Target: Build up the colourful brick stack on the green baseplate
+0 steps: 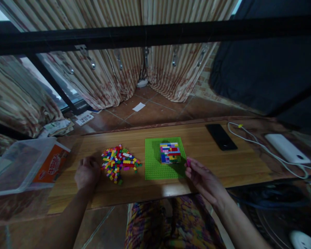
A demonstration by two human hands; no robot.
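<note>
The right hand (201, 176) pinches a pink brick (188, 162) beside the block stack (169, 152). The left hand (87, 173) rests curled and empty by the brick pile (119, 162). This looks like the adding step; the brick needs careful lining up.

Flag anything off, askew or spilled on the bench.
Nothing serious. The loose bricks lie in a heap on the table, not spilled off it. The block build sits off-centre on the green baseplate, toward its far right corner. Paper scraps litter the floor beyond.
</note>
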